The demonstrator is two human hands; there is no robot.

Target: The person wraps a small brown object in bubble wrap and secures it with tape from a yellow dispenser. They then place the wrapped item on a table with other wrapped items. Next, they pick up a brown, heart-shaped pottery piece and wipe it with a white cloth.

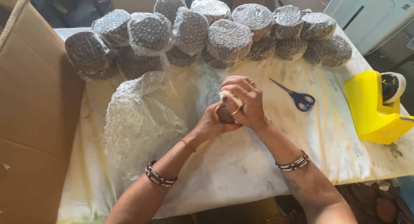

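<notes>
Both my hands meet at the middle of the table over a small round brown object [225, 115], partly covered with bubble wrap. My left hand [212, 122] cups it from below and the left. My right hand [242, 101] closes over its top, pressing the wrap against it. Most of the object is hidden by my fingers. A loose sheet of bubble wrap [140, 116] lies just left of my hands on the white table cover [241, 168].
Many round bundles wrapped in bubble wrap [228, 39] are stacked along the table's far edge. Blue-handled scissors [296, 97] lie right of my hands. A yellow tape dispenser [374, 107] stands at the right edge. A large cardboard box [30, 120] stands at the left.
</notes>
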